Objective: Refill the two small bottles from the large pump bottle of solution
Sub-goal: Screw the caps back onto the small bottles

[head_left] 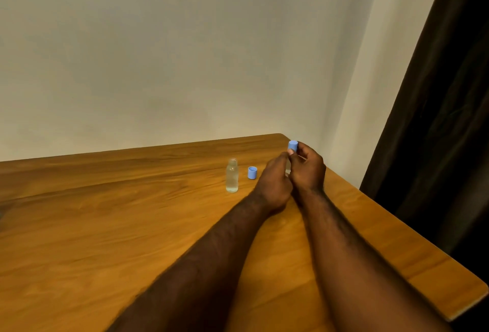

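Carefully, right of the uncapped bottle on the bench, keep the second bottle, mostly hidden in the left hand's grip, upright while the right hand, pinching its blue cap, turns squarely.

home room: wooden table, curtain

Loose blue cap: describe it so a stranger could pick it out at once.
On the wooden table, near its far right corner, an open clear bottle stands. The loose cap sits on the tabletop between it and the left hand. The other blue cap is up in the right hand; this one lies alone, untouched.
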